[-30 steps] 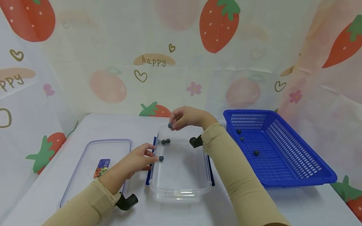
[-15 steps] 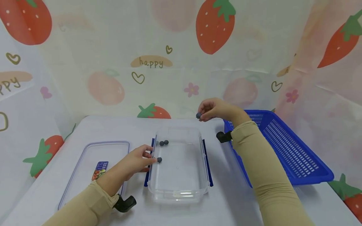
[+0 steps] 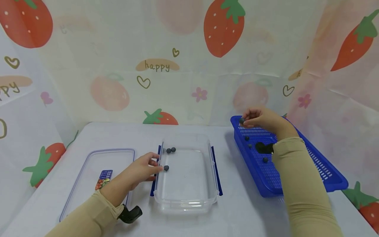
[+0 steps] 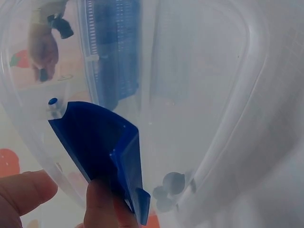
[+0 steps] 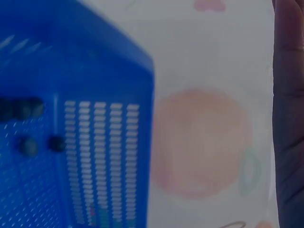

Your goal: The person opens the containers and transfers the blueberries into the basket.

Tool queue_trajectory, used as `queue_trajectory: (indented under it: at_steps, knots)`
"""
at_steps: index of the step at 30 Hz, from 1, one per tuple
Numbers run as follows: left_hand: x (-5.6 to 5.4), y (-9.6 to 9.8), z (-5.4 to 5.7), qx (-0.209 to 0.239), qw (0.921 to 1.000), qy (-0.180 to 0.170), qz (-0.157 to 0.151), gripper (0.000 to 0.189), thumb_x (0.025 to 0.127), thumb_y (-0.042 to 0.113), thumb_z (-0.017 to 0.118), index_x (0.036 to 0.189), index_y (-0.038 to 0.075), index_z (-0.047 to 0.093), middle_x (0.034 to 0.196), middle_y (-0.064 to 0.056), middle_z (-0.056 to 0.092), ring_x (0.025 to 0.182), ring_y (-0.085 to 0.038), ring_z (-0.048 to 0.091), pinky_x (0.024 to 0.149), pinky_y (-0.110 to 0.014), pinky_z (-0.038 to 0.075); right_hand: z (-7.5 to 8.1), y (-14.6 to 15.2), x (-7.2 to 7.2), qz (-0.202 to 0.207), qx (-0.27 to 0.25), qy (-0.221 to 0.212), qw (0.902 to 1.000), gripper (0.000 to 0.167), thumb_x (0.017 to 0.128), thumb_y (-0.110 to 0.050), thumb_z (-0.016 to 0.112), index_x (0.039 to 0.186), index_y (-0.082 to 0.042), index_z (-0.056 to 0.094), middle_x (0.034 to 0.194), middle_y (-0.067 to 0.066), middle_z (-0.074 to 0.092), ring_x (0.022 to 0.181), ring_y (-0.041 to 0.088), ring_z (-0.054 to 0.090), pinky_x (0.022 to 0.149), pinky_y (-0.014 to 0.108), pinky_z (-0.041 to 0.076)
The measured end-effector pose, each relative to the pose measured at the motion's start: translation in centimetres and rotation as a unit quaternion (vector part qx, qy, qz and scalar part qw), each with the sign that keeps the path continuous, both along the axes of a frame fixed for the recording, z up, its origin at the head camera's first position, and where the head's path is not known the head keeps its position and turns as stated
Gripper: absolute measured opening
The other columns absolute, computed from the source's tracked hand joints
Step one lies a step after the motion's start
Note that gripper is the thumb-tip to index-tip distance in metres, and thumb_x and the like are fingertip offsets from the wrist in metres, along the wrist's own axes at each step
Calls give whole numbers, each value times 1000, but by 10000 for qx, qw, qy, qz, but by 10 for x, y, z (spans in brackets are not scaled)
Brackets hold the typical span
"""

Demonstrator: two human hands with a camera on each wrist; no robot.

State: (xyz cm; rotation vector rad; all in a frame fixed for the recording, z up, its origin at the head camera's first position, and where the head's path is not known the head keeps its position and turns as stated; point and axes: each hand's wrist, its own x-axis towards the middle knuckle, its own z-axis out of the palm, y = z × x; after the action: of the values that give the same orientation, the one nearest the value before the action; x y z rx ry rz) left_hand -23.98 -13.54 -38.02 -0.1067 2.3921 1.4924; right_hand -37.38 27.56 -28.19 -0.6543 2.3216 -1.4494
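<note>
Nearest the viewer, beside the clear container (image 3: 186,177) on the worktop (image 3: 237,210), the left hand (image 3: 139,171) rests against its left wall at the blue latch (image 4: 102,152), fingers (image 4: 102,204) lightly curled on the clip, apparently to steady it. Three blueberries (image 3: 166,168) lie inside the container near that wall. Left of the container lies its lid (image 3: 97,177). Farther, right of the container, the right hand (image 3: 263,120) hovers over the blue basket (image 3: 331,184), wrist bent, fingertips pinching a blueberry (image 3: 241,121) above the berries already there.

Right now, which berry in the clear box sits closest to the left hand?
The lone berry by the left wall, beside the left hand; the other two berries sit together farther back in the box.
</note>
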Motion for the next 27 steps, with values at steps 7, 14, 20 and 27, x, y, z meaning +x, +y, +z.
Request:
queue_trajectory:
  at_steps: [7,14,20,27]
  knots:
    - [-1,-1,-1,10,10000,-5,3,52,86,18,64,131,8,41,112,-14,49,94,-23,56,77,-37,54,-22,32,6,-447,251,-77,9987,24,84,-10,65,100,4,54,88,5,63,87,18,63,82,29,52]
    - [-3,-1,0,276,9995,-153,-25,51,87,17,63,131,9,40,110,-14,48,95,-24,55,79,-38,54,-46,51,6,-578,174,-528,9968,22,84,-5,64,99,6,53,87,6,62,86,19,62,84,33,52]
    - [-1,-2,3,491,9984,-247,-92,49,88,16,61,132,8,39,112,-15,48,101,-28,54,82,-41,52,-55,62,6,-700,175,-809,9941,20,84,-5,63,100,4,53,89,7,61,88,19,62,88,38,49]
    - [0,-2,4,485,9984,-284,-25,50,87,17,62,132,10,40,110,-14,48,99,-25,55,82,-40,53,-61,69,7,-742,86,-947,9927,18,87,-5,60,101,5,53,92,5,63,91,17,63,86,33,51]
